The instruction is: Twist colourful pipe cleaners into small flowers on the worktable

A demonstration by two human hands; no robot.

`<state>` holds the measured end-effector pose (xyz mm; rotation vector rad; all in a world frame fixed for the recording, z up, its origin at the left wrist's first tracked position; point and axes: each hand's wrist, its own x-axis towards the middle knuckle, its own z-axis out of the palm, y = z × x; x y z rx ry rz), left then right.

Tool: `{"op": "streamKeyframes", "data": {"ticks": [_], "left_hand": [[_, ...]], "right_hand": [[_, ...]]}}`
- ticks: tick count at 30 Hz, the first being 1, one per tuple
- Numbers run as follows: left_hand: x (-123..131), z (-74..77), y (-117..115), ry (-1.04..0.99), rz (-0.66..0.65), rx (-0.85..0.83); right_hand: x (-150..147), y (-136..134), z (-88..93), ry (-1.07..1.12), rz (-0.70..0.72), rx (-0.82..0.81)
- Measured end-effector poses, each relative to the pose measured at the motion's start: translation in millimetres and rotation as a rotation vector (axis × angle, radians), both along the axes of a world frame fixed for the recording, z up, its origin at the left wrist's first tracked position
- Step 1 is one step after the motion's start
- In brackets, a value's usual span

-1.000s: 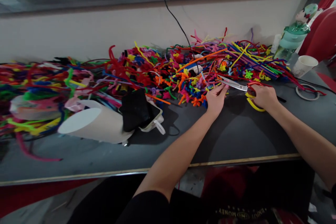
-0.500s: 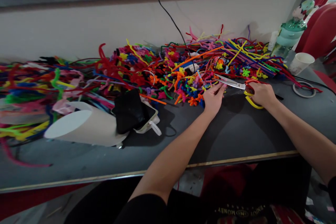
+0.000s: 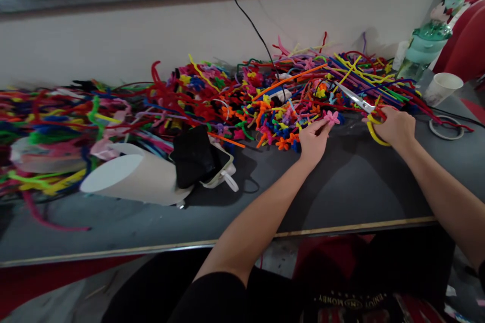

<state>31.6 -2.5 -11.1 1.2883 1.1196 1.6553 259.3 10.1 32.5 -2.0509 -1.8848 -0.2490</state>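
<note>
My left hand (image 3: 312, 140) rests at the edge of a heap of colourful pipe cleaners (image 3: 242, 96) on a dark table (image 3: 341, 197). Its fingertips pinch a small pink pipe-cleaner flower (image 3: 332, 118). My right hand (image 3: 396, 127) grips scissors (image 3: 366, 108) by their red and yellow handles. The silver blades point up and left over the heap, a little right of the pink flower.
A white cardboard tube (image 3: 136, 179) lies on its side at the left, beside a black cloth (image 3: 193, 156) over a phone. A black cable (image 3: 250, 20) hangs down the wall. At the right stand a green bottle (image 3: 422, 45), a paper cup (image 3: 441, 88) and a tape ring (image 3: 446, 129).
My right hand has lifted the scissors and swung the blades upward and to the right. My left hand now holds up a pink flower that was not showing before.
</note>
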Motion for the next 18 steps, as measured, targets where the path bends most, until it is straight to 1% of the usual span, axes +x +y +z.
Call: {"op": "streamKeyframes", "data": {"ticks": [2, 4, 6, 7, 8, 9, 10, 11, 12, 13, 15, 18], "left_hand": [[-1, -2.8, 1, 0.008, -0.023, 0.024], [-1, -5.0, 2, 0.015, -0.045, 0.050], [-1, -6.4, 2, 0.023, -0.060, 0.066], [-1, -6.9, 2, 0.034, -0.069, 0.066], [-2, -7.1, 2, 0.049, -0.077, 0.064], [-2, -7.2, 2, 0.071, -0.085, 0.061], [-2, -7.1, 2, 0.099, -0.095, 0.062], [-3, -6.8, 2, 0.137, -0.108, 0.070], [-3, -6.3, 1, 0.181, -0.123, 0.085], [-3, -5.7, 0, 0.230, -0.139, 0.108], [-4, -4.0, -2, 0.331, -0.167, 0.152], [-4, -1.5, -5, 0.457, -0.204, 0.157]], "right_hand": [[8, 3, 1.7, 0.019, -0.045, -0.045], [15, 4, 4.1, 0.028, -0.073, -0.040], [16, 0, 7.0, 0.052, -0.077, 0.065], [13, -3, 8.5, 0.076, -0.051, 0.140], [8, -7, 9.6, 0.110, 0.007, 0.211], [1, -12, 10.2, 0.156, 0.099, 0.265], [-8, -17, 10.0, 0.204, 0.223, 0.295], [-17, -21, 9.0, 0.252, 0.371, 0.295], [-27, -25, 7.2, 0.302, 0.492, 0.262], [-35, -28, 4.6, 0.354, 0.568, 0.229], [-47, -31, -1.7, 0.439, 0.662, 0.160], [-52, -29, -9.8, 0.540, 0.696, 0.083]]}}
